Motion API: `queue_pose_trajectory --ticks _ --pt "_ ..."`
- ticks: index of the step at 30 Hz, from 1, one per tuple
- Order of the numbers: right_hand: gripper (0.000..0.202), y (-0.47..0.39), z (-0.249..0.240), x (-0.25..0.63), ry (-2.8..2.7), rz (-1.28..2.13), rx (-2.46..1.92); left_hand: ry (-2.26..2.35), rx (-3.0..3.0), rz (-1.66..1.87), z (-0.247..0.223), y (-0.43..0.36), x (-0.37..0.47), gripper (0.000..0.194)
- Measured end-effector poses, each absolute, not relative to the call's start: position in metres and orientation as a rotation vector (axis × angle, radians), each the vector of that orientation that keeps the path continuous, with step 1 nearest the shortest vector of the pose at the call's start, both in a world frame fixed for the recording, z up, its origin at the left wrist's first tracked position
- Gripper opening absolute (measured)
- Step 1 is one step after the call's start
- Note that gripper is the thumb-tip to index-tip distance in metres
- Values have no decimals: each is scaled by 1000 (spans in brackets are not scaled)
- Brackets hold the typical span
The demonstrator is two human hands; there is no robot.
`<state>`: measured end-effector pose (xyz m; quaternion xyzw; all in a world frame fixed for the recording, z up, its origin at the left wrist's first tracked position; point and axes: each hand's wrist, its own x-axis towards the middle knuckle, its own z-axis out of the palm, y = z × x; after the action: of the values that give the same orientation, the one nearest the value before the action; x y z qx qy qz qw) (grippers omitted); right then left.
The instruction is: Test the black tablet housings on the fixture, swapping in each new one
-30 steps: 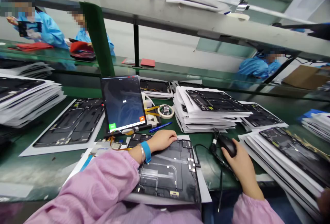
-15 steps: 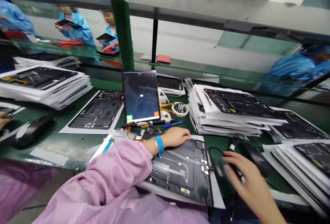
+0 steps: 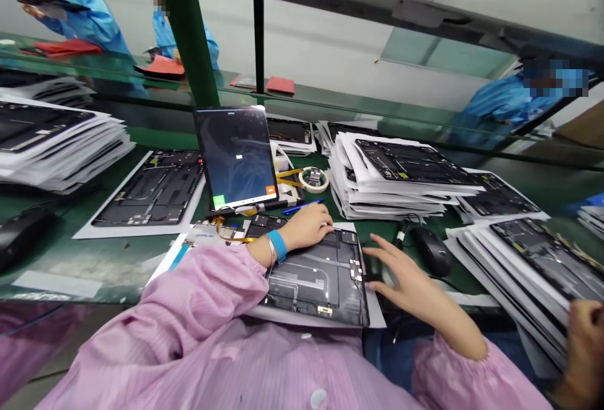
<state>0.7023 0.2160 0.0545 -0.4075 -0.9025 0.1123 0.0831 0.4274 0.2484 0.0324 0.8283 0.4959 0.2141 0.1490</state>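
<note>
In front of me an opened black tablet housing (image 3: 340, 287) lies on a white sheet, with flat cables and small connectors across its inside. My left hand (image 3: 309, 224), with a blue wrist strap, lies over its far edge, fingers curled down onto it. My right hand (image 3: 394, 271) hovers at the housing's right edge, fingers and thumb apart. Its thumb is close to a black plug (image 3: 372, 278) at that edge; whether they touch I cannot tell. Behind, a lit tablet screen (image 3: 238, 158) stands tilted up, with green and orange boxes in its lower corners.
Paper-layered stacks of housings stand at left (image 3: 56, 152) and right (image 3: 391, 193). A tape roll (image 3: 314, 179), a blue pen (image 3: 304, 207) and a black mouse (image 3: 431, 251) lie around. Another person's hand (image 3: 585, 347) is at the right edge. People in blue work beyond the glass.
My right hand has moved left to the housing's right edge. My left hand stays on the far edge. The view has shifted right, and another person's hand now shows at the far right.
</note>
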Motion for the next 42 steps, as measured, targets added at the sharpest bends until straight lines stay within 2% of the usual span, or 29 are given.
queue_pose_trajectory --ticks 2,6,10,15,19,22,24,27,29,33,35,38,42 --pt "48 217 65 691 -2629 300 -1214 1705 2504 637 38 246 425 21" --pt "31 223 79 651 -2602 171 -1080 2144 2488 446 42 243 422 20" --pt "29 235 76 608 -2733 23 -1157 2083 2565 403 37 244 423 26" --pt "34 268 58 566 -2835 -229 -1384 2076 2516 422 30 251 423 23" --pt "18 284 54 550 -2896 -280 -1285 2037 2514 428 44 238 425 19" --pt "15 276 63 562 -2841 -354 -1244 1996 2488 595 69 204 413 18" --pt "15 264 69 582 -2648 -368 -1259 2011 2366 827 84 176 388 29" --pt "12 242 73 616 -2188 -180 -1254 2229 1984 1180 91 145 325 32" --pt "14 229 71 632 -1975 61 -1258 2445 1688 1251 83 140 278 37" --pt "18 216 57 641 -1736 743 -1246 2570 1532 905 54 161 220 39" --pt "18 215 47 640 -1626 953 -1234 2543 1533 749 44 172 216 38" --pt "16 216 32 640 -1541 1075 -1229 2539 1533 610 44 173 224 40" --pt "13 216 19 643 -1597 978 -1350 2659 1670 747 64 152 250 61"
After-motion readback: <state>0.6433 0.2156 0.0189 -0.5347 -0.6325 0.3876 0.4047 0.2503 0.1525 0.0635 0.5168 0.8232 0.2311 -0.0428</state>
